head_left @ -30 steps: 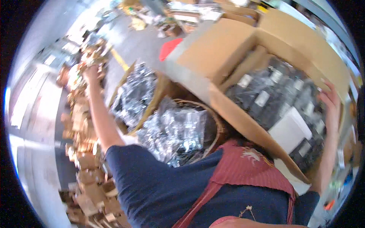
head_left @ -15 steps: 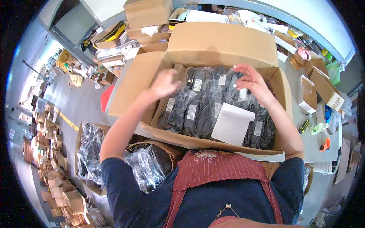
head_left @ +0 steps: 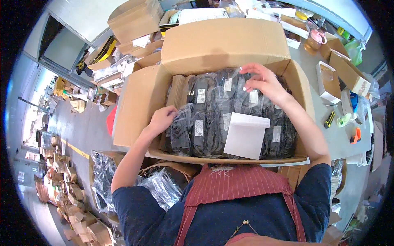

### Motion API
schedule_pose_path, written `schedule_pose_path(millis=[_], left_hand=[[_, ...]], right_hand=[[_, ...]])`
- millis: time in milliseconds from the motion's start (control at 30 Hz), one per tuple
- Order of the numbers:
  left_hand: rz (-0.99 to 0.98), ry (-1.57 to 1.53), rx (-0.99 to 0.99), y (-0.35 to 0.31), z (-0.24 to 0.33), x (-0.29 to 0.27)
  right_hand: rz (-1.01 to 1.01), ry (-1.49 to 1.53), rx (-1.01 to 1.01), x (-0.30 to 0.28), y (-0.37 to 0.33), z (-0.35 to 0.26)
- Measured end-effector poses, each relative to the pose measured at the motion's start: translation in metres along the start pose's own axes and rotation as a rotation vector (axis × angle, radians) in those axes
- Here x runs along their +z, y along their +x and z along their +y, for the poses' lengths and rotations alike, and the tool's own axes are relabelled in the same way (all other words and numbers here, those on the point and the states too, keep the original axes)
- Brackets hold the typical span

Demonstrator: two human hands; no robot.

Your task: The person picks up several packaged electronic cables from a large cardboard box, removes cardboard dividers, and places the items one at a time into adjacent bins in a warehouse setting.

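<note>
An open cardboard box (head_left: 305,88) stands before me, packed with black items in clear plastic bags (head_left: 213,135), several with white labels. At the box's left side, my left hand (head_left: 163,119) is closed, its fingertips pinching the edge of a bagged black item (head_left: 181,129). My right hand (head_left: 262,84) hovers over the far right bags, fingers curved and apart, holding nothing. A white paper pad (head_left: 246,137) with a curled top sheet lies on the bags near the front. Brown cardboard pieces (head_left: 178,92) stand on edge in the far left corner.
A yellow-black cutter (head_left: 329,119), an orange tool (head_left: 356,136) and a small white box (head_left: 328,82) lie on the grey table (head_left: 312,135) to the right. Cartons with plastic-wrapped goods (head_left: 162,184) sit low at left. Cartons and papers crowd the back.
My left hand has come down from above the box's far left to the bag at its left side and closed on it. My right hand stays over the bags. The view has shifted slightly.
</note>
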State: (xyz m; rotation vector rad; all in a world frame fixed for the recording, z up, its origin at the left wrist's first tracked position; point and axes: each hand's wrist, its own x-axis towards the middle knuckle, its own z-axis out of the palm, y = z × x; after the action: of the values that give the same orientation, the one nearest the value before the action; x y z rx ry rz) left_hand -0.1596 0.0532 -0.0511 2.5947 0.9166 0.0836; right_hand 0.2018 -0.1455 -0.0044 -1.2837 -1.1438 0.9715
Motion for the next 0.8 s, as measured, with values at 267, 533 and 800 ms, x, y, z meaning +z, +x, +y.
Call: schedule_pose_path(millis=[267,533,800], left_hand=[[0.198,-0.677,-0.144,-0.024,0.015,-0.022],[-0.005,-0.802,-0.477,-0.052,0.021,-0.026],[-0.024,-0.074,-0.312,-0.027,0.001,-0.004]], right_hand=[[-0.004,0.11,-0.018,0.015,-0.002,-0.005],[0.08,0.107,-0.03,0.015,-0.002,-0.008],[0.051,0.009,-0.046,0.014,0.0,0.002]])
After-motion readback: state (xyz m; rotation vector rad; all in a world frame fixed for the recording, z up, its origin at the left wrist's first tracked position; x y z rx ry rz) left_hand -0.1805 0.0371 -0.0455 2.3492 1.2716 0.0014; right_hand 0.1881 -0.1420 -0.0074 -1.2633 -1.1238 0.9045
